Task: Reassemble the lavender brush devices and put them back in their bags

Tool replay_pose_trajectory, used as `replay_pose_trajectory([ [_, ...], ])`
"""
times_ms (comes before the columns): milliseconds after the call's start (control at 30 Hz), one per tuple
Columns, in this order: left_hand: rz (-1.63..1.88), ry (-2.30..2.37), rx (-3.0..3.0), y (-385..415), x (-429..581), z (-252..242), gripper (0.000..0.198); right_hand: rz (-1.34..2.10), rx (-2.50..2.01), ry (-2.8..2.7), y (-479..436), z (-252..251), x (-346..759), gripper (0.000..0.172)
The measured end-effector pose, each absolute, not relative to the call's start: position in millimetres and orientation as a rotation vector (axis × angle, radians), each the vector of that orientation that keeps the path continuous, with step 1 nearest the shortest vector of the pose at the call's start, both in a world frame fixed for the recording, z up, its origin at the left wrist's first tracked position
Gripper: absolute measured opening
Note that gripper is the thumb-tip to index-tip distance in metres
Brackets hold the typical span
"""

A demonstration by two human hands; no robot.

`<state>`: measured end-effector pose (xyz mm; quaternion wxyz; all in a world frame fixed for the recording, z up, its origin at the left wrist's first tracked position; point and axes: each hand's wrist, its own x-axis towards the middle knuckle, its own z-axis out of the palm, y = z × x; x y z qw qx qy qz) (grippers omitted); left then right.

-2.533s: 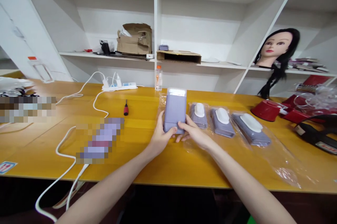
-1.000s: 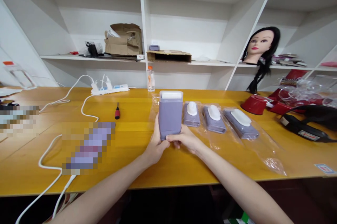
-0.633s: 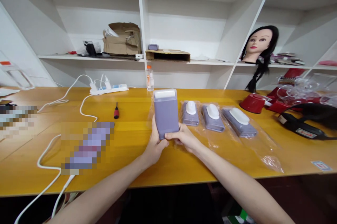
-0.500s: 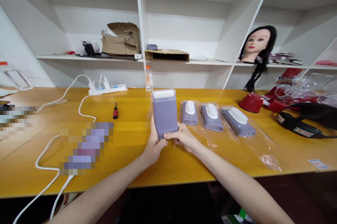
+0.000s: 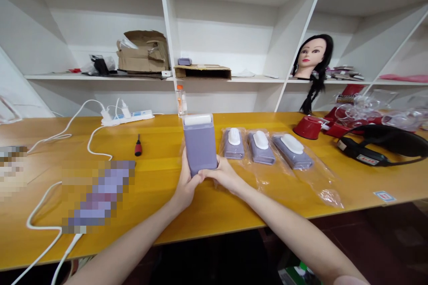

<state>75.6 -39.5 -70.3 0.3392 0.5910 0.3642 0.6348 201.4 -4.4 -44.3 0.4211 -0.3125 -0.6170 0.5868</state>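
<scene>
purple grip: both hands closed on a purple plastic cartridge (image 5: 199,146), no gap showing at the right fingers (image 5: 209,173)
left hand (image 5: 186,185): wrapped round the lower left side and behind, fingertips hidden by the cartridge
right hand (image 5: 225,175): fingers laid across the bottom end from the right, pressing against the left hand
cartridge pose: upright, tilted slightly, white end strip (image 5: 198,120) pointing far; bare, no bag on it
cartridge place: held over the middle of a yellow wooden table (image 5: 157,218); height above the top cannot be told
beside it, right: three cartridges with white caps, each in a clear plastic bag (image 5: 234,143) (image 5: 261,146) (image 5: 291,151), in a row running right
left of the hands: black-and-red screwdriver (image 5: 138,146), white power strip (image 5: 127,117) with white cables (image 5: 90,131), a pixelated object (image 5: 96,196), too blurred to name
far: plastic bottle (image 5: 181,102) at the table's far edge
right: red plastic stand (image 5: 307,127), black strap (image 5: 368,151)
above: white shelves (image 5: 254,79) with a cardboard box (image 5: 143,53) and a mannequin head (image 5: 309,57)
</scene>
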Motion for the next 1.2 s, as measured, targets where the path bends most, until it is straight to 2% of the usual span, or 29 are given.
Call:
replay_pose_trajectory([
  [167, 1.641, 0.930, 1.499, -38.3, 76.3, -69.9, 0.082, 1.479, -0.776, -1.540, -2.4, -45.5, 202.3, 0.039],
  [367, 1.631, 0.945, 1.472, -36.0, 76.9, -74.8, 0.082, 1.512, -0.830, -1.531, -1.8, -47.1, 201.9, 0.024],
  [567, 1.662, 0.925, 1.478, -34.9, 77.3, -76.2, 0.079, 1.424, -0.833, -1.558, 3.5, -50.5, 199.2, 0.026],
  [1033, 1.679, 0.998, 1.477, -33.1, 75.9, -75.5, 0.076, 1.578, -0.891, -1.494, -4.9, -42.1, 199.1, 0.035],
  [1200, 1.694, 0.922, 1.447, -31.2, 74.0, -74.9, 0.075, 1.600, -0.836, -1.573, -0.5, -46.8, 202.0, 0.033],
])
